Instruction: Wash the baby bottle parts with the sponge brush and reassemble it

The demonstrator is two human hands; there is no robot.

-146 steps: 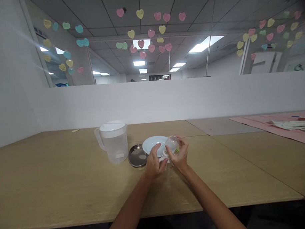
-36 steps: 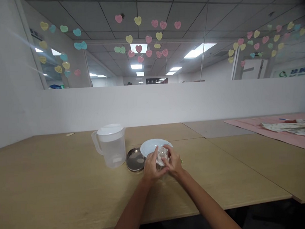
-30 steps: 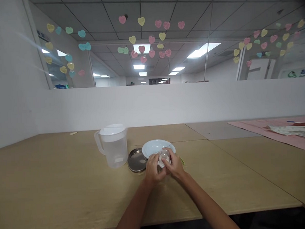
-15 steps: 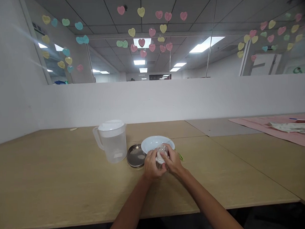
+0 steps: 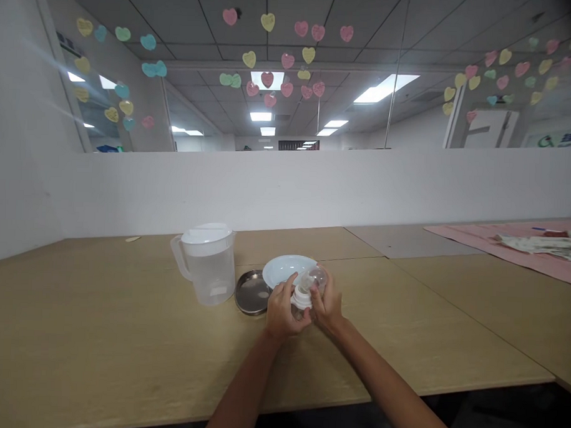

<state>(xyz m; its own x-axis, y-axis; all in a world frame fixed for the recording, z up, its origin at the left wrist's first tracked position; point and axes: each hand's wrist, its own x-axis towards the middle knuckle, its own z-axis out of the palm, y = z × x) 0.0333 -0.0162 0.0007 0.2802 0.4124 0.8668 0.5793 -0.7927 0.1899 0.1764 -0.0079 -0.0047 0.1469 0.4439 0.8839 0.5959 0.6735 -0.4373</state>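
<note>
My left hand [image 5: 282,310] is wrapped round a small clear bottle with a white collar [image 5: 302,298], held upright over the table. In my right hand [image 5: 328,303] is a clear domed cap [image 5: 317,276], tilted, just above and to the right of the collar. Behind my hands stands a pale blue-white bowl [image 5: 283,266], partly hidden by them. A round metal tray [image 5: 252,292] lies to the left of my left hand.
A clear pitcher [image 5: 212,271] with a white lid and a handle stands left of the tray. At the far right, a pink cloth [image 5: 481,234] bears folded fabric and a pen. A white wall [image 5: 267,194] rises behind the wooden table [image 5: 122,333].
The clear cap has come off the bottle's top and moved to the right with my right hand, baring the white collar. The view has shifted slightly.
</note>
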